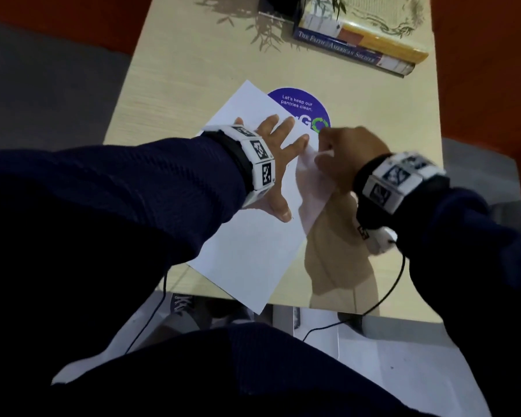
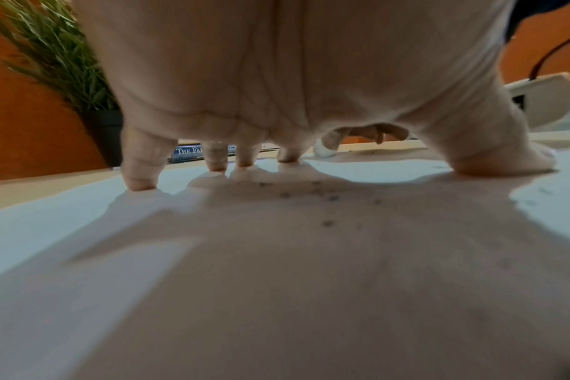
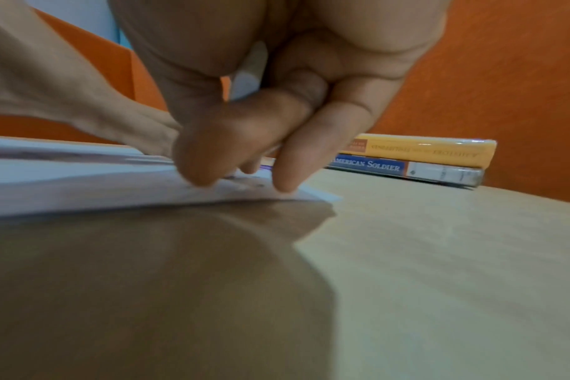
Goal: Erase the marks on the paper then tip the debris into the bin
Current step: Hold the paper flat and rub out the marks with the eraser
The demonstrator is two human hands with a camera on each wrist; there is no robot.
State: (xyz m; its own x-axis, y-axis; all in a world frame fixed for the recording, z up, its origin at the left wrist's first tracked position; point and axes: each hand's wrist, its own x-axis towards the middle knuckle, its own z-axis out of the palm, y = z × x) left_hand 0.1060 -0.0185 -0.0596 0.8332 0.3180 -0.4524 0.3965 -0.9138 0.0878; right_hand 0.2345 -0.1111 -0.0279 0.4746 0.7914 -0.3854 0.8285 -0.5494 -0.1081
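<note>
A white sheet of paper [image 1: 247, 251] lies slanted on the pale wooden table [image 1: 193, 64], its near corner over the front edge. My left hand [image 1: 275, 142] presses flat on the sheet, fingers spread and straight [image 2: 140, 164]. Small dark eraser crumbs [image 2: 309, 195] lie on the paper under my palm. My right hand [image 1: 340, 149] is curled at the paper's right edge and pinches a white eraser [image 3: 249, 74] between thumb and fingers. The eraser tip [image 2: 324, 151] touches the sheet just past my left forefinger. More specks [image 3: 244, 183] sit by my right fingertips.
A round purple sticker [image 1: 298, 100] is partly under the paper's far corner. Two stacked books [image 1: 364, 46] and a potted plant [image 2: 49, 59] stand at the table's far end. Cables [image 1: 382, 299] hang off the near table edge, above my shoes.
</note>
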